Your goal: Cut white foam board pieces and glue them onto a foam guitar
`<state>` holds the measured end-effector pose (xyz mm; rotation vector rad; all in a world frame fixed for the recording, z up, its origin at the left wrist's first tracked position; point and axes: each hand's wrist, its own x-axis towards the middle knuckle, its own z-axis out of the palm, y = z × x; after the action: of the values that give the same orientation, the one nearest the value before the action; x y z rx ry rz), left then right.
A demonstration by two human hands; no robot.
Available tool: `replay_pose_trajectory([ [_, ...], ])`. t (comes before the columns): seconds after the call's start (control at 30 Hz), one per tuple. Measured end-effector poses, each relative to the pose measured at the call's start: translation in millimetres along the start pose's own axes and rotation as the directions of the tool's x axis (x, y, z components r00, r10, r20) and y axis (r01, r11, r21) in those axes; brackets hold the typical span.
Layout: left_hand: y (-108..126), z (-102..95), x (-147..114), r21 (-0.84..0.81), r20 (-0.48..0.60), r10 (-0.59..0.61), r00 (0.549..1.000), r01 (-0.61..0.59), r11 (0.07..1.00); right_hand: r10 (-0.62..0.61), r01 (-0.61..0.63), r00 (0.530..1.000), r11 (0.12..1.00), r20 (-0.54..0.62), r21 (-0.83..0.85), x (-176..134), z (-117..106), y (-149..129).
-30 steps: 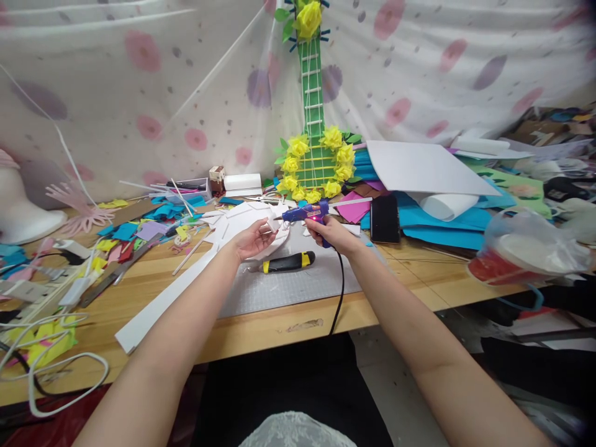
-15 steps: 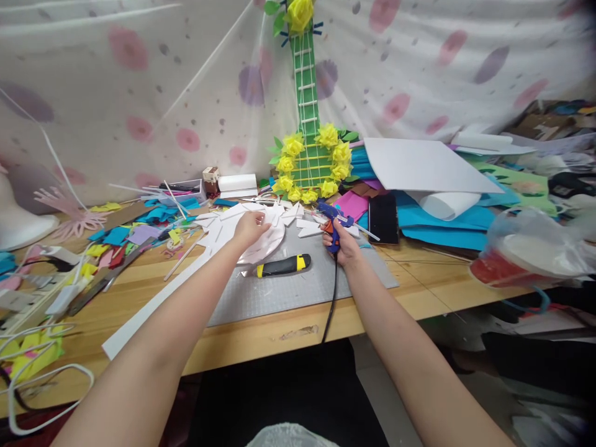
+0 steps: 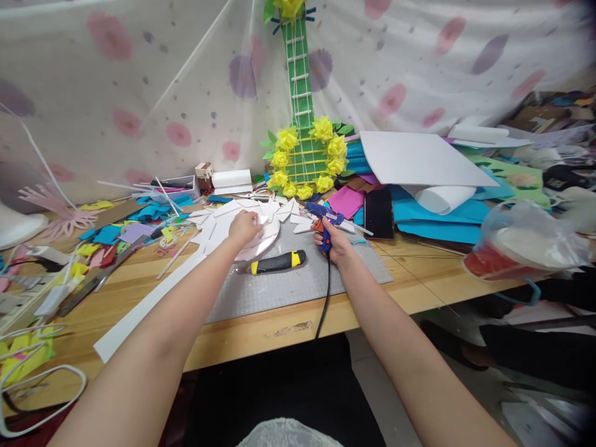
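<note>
My right hand (image 3: 339,247) is wrapped around the handle of a blue hot glue gun (image 3: 327,215), whose nozzle points left over some white offcuts. A white glue stick sticks out of its back, and a black cord hangs down over the table edge. My left hand (image 3: 244,228) is over a round white cardboard piece (image 3: 267,239), its fingers curled together; what they pinch, if anything, is too small to make out. Below both hands a black and yellow utility knife (image 3: 278,262) lies on the grey cutting mat (image 3: 298,292).
A green paper guitar (image 3: 300,93) with yellow flowers stands at the back. Coloured scraps (image 3: 144,231) litter the left. On the right are blue sheets (image 3: 433,220), a phone (image 3: 379,214) and a bagged red cup (image 3: 493,257). A long white strip (image 3: 149,304) reaches the front edge.
The view has shifted slightly, so everything appears a little further left. My right hand still grips the glue gun, and my left hand stays over the round white piece.
</note>
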<state>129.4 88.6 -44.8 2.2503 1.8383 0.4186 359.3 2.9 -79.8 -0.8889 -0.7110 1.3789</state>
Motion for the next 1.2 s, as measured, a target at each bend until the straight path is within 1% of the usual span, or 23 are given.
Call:
replay_pose_trajectory([
  [0.23,3.7,2.6,-1.2,0.034,0.018,0.064,0.998,-0.065,0.997,0.009,-0.008,1.000,0.999,-0.014,0.031,-0.9,-0.7,0.5],
  [0.43,2.4,3.8,-0.6,0.048,0.026,0.053,0.998,-0.054,0.997,-0.001,0.001,1.000,1.000,-0.027,0.003,-1.3,0.7,0.2],
  [0.6,2.1,1.7,-4.0,0.022,0.003,0.119,0.993,-0.119,0.993,-0.015,0.014,1.000,1.000,-0.015,-0.016,-1.5,0.3,0.7],
  [0.7,3.4,1.8,-5.7,0.021,0.011,0.103,0.995,-0.103,0.994,-0.020,0.019,1.000,0.999,-0.005,-0.028,-0.1,-2.0,2.4],
  [0.83,5.2,2.9,-6.4,0.054,0.031,0.074,0.997,-0.075,0.996,-0.017,0.016,1.000,1.000,0.012,0.018,0.9,-3.5,3.8],
  [1.07,5.7,2.5,-8.6,0.066,0.042,0.089,0.995,-0.092,0.994,-0.010,0.010,1.000,0.999,-0.003,0.033,-0.8,-0.2,2.2],
  [1.2,7.2,1.9,-7.8,0.073,0.060,0.063,0.996,-0.067,0.995,-0.012,0.012,1.000,0.998,0.007,0.058,-0.8,-0.2,2.9],
])
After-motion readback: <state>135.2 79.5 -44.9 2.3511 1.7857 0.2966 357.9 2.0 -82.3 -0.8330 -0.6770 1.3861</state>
